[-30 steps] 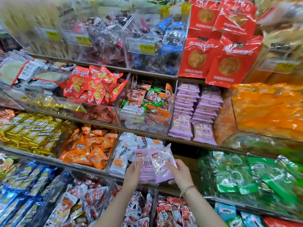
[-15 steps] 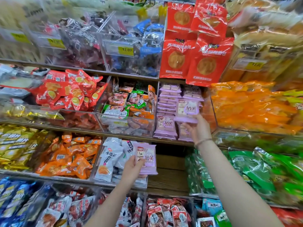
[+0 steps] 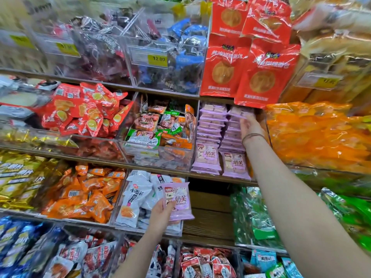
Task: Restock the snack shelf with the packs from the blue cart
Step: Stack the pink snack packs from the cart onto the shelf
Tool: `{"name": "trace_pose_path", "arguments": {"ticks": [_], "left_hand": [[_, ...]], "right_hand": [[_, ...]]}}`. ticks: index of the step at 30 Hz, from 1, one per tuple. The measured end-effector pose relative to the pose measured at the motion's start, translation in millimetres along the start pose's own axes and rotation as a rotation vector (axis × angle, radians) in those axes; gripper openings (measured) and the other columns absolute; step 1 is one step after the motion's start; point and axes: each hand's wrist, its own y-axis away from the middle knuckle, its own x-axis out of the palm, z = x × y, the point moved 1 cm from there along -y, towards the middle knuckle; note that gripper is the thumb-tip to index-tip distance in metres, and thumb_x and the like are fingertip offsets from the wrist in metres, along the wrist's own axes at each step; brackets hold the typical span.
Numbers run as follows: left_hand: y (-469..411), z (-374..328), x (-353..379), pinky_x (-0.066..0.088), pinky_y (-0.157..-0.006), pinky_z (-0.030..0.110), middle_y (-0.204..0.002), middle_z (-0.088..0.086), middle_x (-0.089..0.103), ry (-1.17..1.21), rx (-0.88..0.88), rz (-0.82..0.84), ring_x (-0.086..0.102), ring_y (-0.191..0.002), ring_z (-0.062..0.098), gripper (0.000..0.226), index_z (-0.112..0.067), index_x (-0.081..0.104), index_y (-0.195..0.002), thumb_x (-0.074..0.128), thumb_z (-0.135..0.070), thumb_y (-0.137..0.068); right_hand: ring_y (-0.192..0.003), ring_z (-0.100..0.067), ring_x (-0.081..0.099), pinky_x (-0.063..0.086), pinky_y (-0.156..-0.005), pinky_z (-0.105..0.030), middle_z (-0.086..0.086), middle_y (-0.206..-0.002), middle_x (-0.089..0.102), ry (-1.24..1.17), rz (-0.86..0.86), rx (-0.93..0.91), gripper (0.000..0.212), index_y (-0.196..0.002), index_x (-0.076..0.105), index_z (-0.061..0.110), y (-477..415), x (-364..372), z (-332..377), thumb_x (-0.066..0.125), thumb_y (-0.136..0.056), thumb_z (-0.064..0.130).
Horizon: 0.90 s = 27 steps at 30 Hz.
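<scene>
Once your right hand [image 3: 251,128] had risen from down beside the other hand, it set a purple pack [image 3: 240,113] on top of the right-hand purple stack [image 3: 232,137], just under the red bags [image 3: 261,77]; that pack looked nearly shelved. Your fingers still pinched its near edge, so it lay just beyond your knuckles. Your left hand [image 3: 160,214] gripped the spare purple pack [image 3: 178,199] low, in front of the white packs [image 3: 134,199], well below the stack.

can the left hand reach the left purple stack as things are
Probably yes. The left hand, gripping purple packs, is below the left stack with nothing in front of it; the right hand holds a pack at the right stack, off to the side.
</scene>
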Motion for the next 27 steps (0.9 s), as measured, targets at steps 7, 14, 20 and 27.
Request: {"name": "trace_pose_path", "arguments": {"ticks": [7, 14, 20, 27], "left_hand": [[2, 0, -1, 0.058, -0.061, 0.029, -0.096, 0.009, 0.066, -0.003, -0.007, -0.001, 0.066, -0.088, 0.023, 0.010, -0.016, 0.063, -0.098, 0.058, -0.023, -0.094], [15, -14, 6, 0.057, -0.058, 0.027, -0.097, -0.001, 0.067, 0.025, 0.023, -0.009, 0.070, -0.076, 0.017, 0.005, -0.023, 0.063, -0.094, 0.058, -0.025, -0.094], [32, -32, 32, 0.057, -0.057, 0.029, -0.100, 0.001, 0.065, 0.123, 0.028, 0.088, 0.070, -0.076, 0.015, 0.005, -0.024, 0.060, -0.098, 0.059, -0.025, -0.094], [30, -19, 18, 0.038, -0.085, 0.020, -0.104, -0.016, 0.058, -0.858, 0.780, 0.121, 0.050, -0.098, 0.003, 0.045, -0.030, 0.058, -0.107, 0.038, -0.065, -0.088]], "right_hand": [[-0.071, -0.002, 0.050, 0.048, -0.072, -0.013, 0.004, -0.084, 0.051, 0.164, 0.138, 0.021, 0.023, -0.074, 0.047, 0.018, 4, 3, 1, 0.046, -0.095, 0.008], [-0.084, -0.014, 0.062, 0.054, -0.075, -0.022, -0.004, -0.101, 0.061, 0.745, 0.413, -0.106, 0.030, -0.114, 0.051, 0.012, 93, -85, -48, 0.062, -0.086, 0.009], [-0.076, -0.011, 0.064, 0.052, -0.058, -0.022, -0.002, -0.100, 0.063, 1.032, 0.709, 0.113, 0.024, -0.106, 0.049, 0.024, 161, -150, -111, 0.064, -0.087, 0.024], [-0.063, -0.019, 0.058, 0.048, -0.045, -0.020, -0.021, -0.096, 0.062, 0.632, 0.375, 0.155, 0.014, -0.099, 0.055, 0.006, 143, -155, -94, 0.056, -0.088, -0.001]]}}
